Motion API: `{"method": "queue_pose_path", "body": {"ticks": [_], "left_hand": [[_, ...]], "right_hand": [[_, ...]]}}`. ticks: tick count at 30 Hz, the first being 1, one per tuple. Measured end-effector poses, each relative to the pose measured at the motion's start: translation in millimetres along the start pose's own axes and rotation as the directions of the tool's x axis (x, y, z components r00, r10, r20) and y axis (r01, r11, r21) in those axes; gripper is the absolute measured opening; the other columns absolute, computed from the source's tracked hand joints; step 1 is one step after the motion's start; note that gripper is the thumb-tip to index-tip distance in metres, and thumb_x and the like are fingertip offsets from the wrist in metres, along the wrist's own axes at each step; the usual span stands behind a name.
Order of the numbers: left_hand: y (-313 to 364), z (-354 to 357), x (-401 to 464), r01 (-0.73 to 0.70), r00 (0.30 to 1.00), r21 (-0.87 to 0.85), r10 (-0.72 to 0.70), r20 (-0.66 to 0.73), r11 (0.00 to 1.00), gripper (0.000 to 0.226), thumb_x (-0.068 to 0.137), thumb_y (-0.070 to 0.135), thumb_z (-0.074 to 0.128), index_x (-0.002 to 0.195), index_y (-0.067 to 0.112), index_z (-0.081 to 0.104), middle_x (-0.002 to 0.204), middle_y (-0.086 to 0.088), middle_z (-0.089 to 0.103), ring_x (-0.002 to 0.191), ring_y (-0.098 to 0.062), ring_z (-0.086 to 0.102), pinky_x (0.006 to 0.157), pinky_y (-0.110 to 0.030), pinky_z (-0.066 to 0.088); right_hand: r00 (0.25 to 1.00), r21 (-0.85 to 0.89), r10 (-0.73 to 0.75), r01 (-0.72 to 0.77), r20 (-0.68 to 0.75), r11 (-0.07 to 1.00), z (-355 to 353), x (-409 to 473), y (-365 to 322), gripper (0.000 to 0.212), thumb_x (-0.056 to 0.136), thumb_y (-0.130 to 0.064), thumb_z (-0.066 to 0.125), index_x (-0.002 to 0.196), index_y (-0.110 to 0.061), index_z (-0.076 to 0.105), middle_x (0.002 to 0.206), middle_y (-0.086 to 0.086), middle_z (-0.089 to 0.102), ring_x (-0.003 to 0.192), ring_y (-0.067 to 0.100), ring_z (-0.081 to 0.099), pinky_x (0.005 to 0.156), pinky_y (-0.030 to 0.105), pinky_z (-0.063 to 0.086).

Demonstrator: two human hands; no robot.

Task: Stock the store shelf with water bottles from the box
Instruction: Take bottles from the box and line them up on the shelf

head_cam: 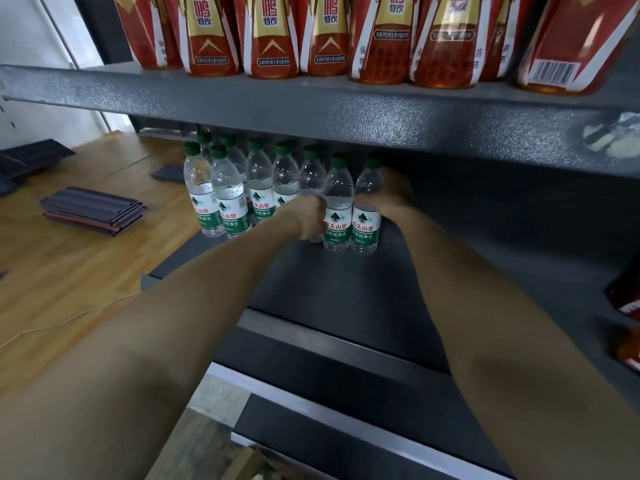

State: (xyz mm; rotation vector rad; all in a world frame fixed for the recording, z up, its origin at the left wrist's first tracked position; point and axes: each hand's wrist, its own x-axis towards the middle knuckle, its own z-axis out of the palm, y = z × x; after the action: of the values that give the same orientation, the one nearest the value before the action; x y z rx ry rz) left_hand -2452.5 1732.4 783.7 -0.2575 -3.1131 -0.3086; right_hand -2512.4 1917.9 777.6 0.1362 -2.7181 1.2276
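Note:
Several clear water bottles with green caps and green-white labels stand in rows at the back left of the dark shelf (346, 299). My left hand (308, 216) grips one water bottle (337, 209) at the front of the group. My right hand (394, 192) wraps around the rightmost water bottle (367, 209) from its far side. Both bottles stand upright on the shelf, side by side. The box is out of view.
An upper shelf (311, 109) close overhead carries several red and gold drink bottles (270, 36). Red packaged items (627, 299) sit at the shelf's right edge. To the left, a wooden floor holds a stack of dark flat panels (93, 209) and a thin cable (69, 318).

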Motion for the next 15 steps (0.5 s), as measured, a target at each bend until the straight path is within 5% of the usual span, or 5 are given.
{"method": "queue_pose_path", "body": {"ticks": [6, 12, 15], "left_hand": [[-0.6, -1.3, -9.8, -0.005, 1.0, 0.017, 0.004, 0.018, 1.0, 0.022, 0.091, 0.017, 0.058, 0.108, 0.004, 0.065, 0.107, -0.015, 0.064, 0.102, -0.032, 0.06, 0.089, -0.044, 0.052], [-2.0, -12.1, -28.9, -0.017, 1.0, 0.009, 0.017, -0.004, 1.0, 0.02, 0.091, 0.016, 0.058, 0.103, 0.002, 0.066, 0.108, -0.015, 0.065, 0.1, -0.031, 0.059, 0.085, -0.039, 0.051], [-8.2, -15.6, -39.6, -0.024, 1.0, -0.006, 0.024, -0.01, 1.0, 0.016, 0.089, 0.017, 0.06, 0.1, 0.007, 0.066, 0.106, -0.012, 0.065, 0.097, -0.029, 0.06, 0.084, -0.038, 0.052]], "right_hand": [[0.993, 0.011, 0.033, -0.032, -0.117, 0.999, 8.7, -2.2, -8.4, 0.091, 0.068, -0.021, 0.087, 0.139, -0.01, 0.032, 0.138, 0.018, 0.047, 0.127, 0.037, 0.049, 0.101, 0.046, 0.049], [0.992, -0.255, 0.049, -0.076, -0.112, 0.964, 2.7, -21.8, -19.1, 0.076, 0.086, -0.038, 0.071, 0.145, -0.006, 0.035, 0.145, 0.019, 0.041, 0.135, 0.04, 0.036, 0.11, 0.048, 0.038], [0.994, -0.255, 0.039, -0.063, -0.1, 0.965, 5.0, -41.7, -18.7, 0.069, 0.091, -0.033, 0.067, 0.148, -0.008, 0.035, 0.146, 0.015, 0.043, 0.136, 0.037, 0.037, 0.109, 0.04, 0.04]]}}
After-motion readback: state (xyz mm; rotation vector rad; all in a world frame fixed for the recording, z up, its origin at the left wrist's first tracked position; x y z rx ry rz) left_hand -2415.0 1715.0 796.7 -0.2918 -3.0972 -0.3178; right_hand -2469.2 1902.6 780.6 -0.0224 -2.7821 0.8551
